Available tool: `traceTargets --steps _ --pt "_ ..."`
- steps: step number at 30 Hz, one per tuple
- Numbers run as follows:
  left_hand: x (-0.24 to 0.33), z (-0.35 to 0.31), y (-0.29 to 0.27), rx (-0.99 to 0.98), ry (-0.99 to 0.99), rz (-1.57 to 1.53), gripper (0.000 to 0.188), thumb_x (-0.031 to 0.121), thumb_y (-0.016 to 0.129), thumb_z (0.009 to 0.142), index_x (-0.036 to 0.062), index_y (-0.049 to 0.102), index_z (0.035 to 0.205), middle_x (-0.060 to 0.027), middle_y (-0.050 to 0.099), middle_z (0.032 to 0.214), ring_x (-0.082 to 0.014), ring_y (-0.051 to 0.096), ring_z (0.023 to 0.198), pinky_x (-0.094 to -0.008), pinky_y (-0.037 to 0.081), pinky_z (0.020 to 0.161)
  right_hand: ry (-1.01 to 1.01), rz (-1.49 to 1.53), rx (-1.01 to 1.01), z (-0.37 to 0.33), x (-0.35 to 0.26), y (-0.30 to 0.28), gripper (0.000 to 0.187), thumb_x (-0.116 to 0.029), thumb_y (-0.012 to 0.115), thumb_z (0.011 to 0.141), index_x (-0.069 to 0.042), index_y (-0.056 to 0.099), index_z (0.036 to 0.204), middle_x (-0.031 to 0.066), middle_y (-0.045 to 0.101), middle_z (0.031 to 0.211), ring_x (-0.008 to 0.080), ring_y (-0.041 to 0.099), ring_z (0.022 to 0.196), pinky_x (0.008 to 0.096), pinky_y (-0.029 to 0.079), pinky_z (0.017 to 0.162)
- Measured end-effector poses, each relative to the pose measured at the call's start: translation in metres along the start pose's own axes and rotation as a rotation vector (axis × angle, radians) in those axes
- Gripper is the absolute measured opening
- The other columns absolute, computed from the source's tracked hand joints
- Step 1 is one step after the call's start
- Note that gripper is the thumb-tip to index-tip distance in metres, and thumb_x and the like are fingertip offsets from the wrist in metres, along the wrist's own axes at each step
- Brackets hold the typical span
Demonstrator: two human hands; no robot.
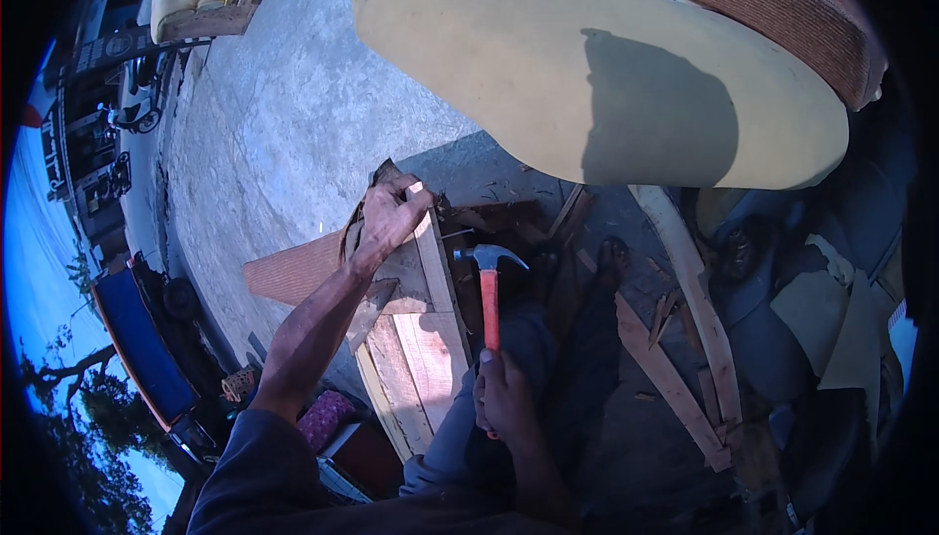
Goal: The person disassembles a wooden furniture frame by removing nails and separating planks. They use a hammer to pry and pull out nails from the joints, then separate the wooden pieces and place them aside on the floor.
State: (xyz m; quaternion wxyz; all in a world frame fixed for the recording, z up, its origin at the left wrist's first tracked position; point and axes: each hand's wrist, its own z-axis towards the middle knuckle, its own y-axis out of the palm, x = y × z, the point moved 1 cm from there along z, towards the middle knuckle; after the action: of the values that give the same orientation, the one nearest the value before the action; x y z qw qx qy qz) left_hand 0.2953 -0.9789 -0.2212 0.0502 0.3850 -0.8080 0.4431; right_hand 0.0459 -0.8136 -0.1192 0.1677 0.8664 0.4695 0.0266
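My right hand (506, 393), at lower center of the frame, is closed around the lower part of the red handle of a hammer (490, 310); the fingers and thumb are wrapped, with no gap visible. My left hand (393, 217), left of center and higher, is curled over the upper end of a wooden frame (437, 266), thumb toward the right and fingers bent across the top; the contact of the fingertips on the far side cannot be told. The wooden frame extends from beneath my left hand toward the lower center, its long axis leaning slightly, upper end to the left. The hammer stands to the right of this board edge, handle nearly vertical in the picture, metal head (486, 256) uppermost. Governing relation: the head lies crosswise to the handle, striking face directed left toward the board edge, curved claw directed right and slightly down. A thin, nail-like rod (457, 234) projects from the right side of the board, just above the striking face; whether the two touch cannot be confirmed. Of my two hands, the left is nearer to the rod; the right is farther, lower in the picture, though its tool head is close beside it. A yellow foam pad (469, 56) lies across the top, well apart from the hammer.
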Motion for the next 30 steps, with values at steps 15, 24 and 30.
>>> traceTargets --steps 15,24,30 --pt "0.010 -0.004 0.000 0.009 -0.006 0.036 0.032 0.034 0.068 0.074 0.0055 0.075 0.087 -0.0078 0.068 0.069 -0.0171 0.064 0.068 -0.0320 0.050 0.069 -0.558 0.560 0.358 0.007 -0.047 -0.006 0.038 -0.045 0.038 0.106 -0.014 0.046 0.085 -0.0036 0.035 0.058 0.0076 0.034 0.035 0.0259 0.036 0.034" --pt "0.000 0.002 0.004 0.034 0.047 0.027 0.029 0.036 0.067 0.075 0.0085 0.073 0.083 -0.0076 0.068 0.068 -0.0183 0.063 0.066 -0.0337 0.049 0.068 -0.045 -0.146 0.021 0.018 -0.012 -0.001 0.035 -0.040 0.038 0.107 -0.012 0.042 0.086 -0.0024 0.037 0.057 0.0082 0.037 0.036 0.0257 0.033 0.033" --pt "0.009 -0.004 -0.003 0.009 0.006 0.045 0.030 0.035 0.068 0.075 0.0083 0.074 0.086 -0.0088 0.069 0.071 -0.0190 0.065 0.070 -0.0338 0.051 0.072 -0.351 0.387 0.087 -0.005 -0.059 -0.031 0.038 -0.044 0.037 0.106 -0.012 0.045 0.087 -0.0019 0.036 0.057 0.0068 0.034 0.037 0.0236 0.033 0.033"
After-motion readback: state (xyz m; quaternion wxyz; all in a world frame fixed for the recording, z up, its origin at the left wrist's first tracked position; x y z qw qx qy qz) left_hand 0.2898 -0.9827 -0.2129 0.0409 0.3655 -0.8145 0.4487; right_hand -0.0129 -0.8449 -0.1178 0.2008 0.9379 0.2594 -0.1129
